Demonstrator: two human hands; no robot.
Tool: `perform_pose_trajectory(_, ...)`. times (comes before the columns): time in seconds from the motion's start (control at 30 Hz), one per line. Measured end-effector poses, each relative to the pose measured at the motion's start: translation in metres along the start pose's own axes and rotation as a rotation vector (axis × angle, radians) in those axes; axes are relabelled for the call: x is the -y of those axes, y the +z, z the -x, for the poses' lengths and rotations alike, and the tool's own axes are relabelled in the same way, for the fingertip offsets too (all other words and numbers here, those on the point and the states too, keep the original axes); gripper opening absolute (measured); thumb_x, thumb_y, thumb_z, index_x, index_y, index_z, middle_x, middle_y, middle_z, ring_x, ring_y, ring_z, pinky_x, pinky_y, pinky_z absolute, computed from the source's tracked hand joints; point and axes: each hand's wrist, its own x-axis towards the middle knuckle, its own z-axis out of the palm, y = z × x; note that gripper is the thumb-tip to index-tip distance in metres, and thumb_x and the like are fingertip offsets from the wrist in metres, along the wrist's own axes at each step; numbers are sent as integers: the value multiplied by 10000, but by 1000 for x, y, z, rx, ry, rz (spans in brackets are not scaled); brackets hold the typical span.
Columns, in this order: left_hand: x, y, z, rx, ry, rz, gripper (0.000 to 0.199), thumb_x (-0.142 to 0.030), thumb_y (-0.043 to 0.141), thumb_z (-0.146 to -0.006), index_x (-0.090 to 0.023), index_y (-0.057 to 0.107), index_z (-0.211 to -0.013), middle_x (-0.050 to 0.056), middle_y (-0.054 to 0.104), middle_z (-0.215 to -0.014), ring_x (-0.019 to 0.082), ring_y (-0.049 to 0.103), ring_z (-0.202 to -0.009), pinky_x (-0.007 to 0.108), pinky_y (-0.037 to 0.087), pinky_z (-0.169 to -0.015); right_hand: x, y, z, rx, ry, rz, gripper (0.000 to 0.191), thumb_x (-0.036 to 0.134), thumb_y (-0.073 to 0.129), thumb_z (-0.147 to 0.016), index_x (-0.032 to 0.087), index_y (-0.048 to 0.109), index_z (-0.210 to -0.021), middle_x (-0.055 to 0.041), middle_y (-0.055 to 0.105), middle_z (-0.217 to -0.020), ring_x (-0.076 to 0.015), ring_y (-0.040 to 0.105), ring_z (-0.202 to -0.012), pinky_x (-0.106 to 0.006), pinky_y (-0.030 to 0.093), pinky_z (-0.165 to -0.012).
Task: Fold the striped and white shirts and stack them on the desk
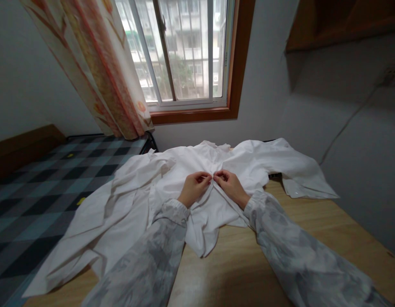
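A white long-sleeved shirt (181, 160) lies spread over the table, its collar toward the window and its sleeves out to both sides. Around the middle of its front, my left hand (195, 186) pinches the cloth near the front edge. Close beside it, my right hand (231, 186) pinches the facing front edge, the fingertips of both hands almost meeting. Any button between the fingers is too small to make out. Below the hands the front edges part, and the hem lies loosely folded on the wood.
The wooden table (242, 260) shows bare in front and at the right. A bed with a checked cover (34, 204) stands to the left. Behind are a window (187, 55) and a patterned curtain (101, 68). A cable (347, 119) runs down the right wall below a wooden shelf (341, 32).
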Motion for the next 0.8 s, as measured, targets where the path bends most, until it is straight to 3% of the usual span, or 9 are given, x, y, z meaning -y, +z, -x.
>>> perform_pose_trajectory(0.23, -2, 2, 2, -24, 41, -148, 373, -529, 808, -877, -156, 804, -893, 70, 783, -793, 165, 672, -649, 258, 494, -585, 4, -1, 1, 14, -19, -14, 288, 458, 731, -899, 183, 774, -973, -56, 780, -924, -208, 674, -809, -320, 512, -770)
perform_pose_trajectory(0.8, -9, 6, 6, -52, 314, -378, 84, -279, 662, -994, -208, 668, -949, 51, 697, -934, 176, 654, -806, 275, 504, -673, 18, 1, 7, -37, -100, 115, 169, 369, 692, -936, 213, 718, -997, -44, 758, -919, -199, 642, -727, -333, 516, -722)
